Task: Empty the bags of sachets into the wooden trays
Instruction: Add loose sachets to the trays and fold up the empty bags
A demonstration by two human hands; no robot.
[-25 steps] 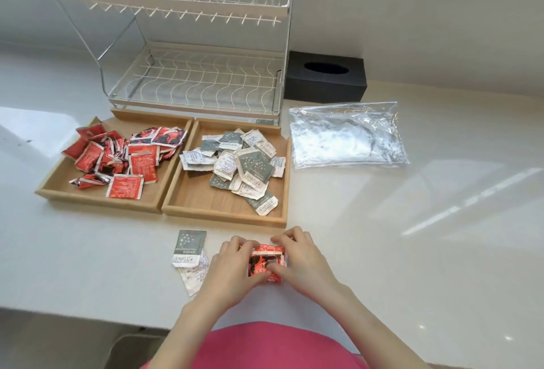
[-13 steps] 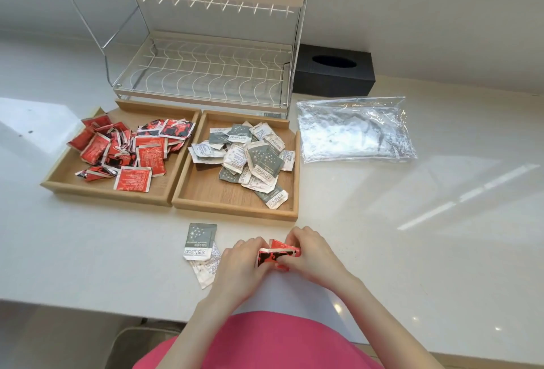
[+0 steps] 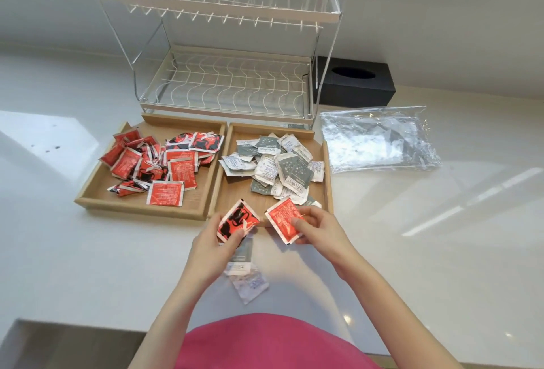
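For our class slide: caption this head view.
Each hand, left hand and right hand, holds one red sachet before two wooden trays.

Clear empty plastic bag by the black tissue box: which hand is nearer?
Right. The right hand, gripping a red sachet, is closer to the clear plastic bag; the left hand, gripping another red sachet, is farther left.

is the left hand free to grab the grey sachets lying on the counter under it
Probably not yet. The left hand already pinches a red sachet, so it would have to drop that first. The grey sachets on the counter lie just beneath its wrist, uncovered, with nothing else in the way.
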